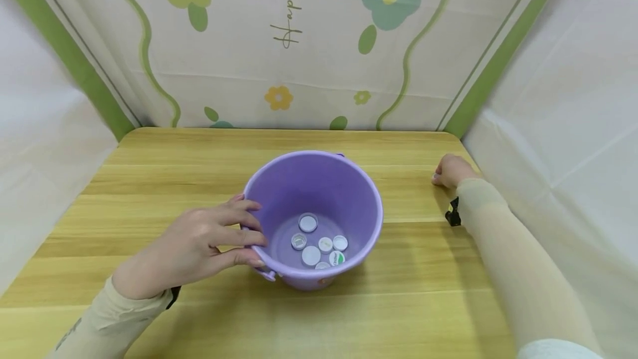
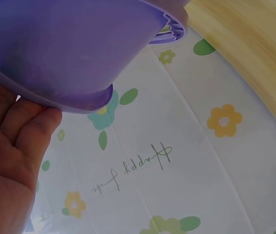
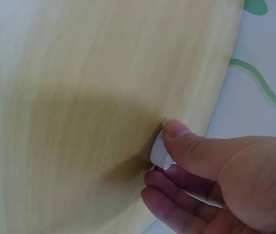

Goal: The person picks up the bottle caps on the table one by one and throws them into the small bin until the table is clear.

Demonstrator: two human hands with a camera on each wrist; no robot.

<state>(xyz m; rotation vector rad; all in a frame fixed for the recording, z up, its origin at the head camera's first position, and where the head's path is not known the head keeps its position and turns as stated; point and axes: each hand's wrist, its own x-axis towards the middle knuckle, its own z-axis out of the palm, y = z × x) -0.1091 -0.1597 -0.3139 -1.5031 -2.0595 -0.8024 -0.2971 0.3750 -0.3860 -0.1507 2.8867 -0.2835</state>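
A purple bucket (image 1: 309, 181) stands on the wooden table, its opening towards the head camera. Several round white bottle caps (image 1: 311, 255) lie on its bottom, one printed partly in green. My left hand (image 1: 199, 242) holds the bucket's left rim, fingers over the edge and inside; the left wrist view shows that hand against the rim (image 2: 67, 105) too. Far to the right, near the table's right edge, is my right hand (image 1: 454, 170). In the right wrist view its thumb and fingers pinch a white bottle cap (image 3: 161, 151) close to the tabletop.
The wooden table (image 1: 169, 181) has rounded far corners. Behind it hangs a flower-printed cloth (image 1: 319, 71) with green borders. White sheets (image 1: 563, 126) flank the table on both sides. A black wrist strap (image 1: 453, 212) shows on the right arm.
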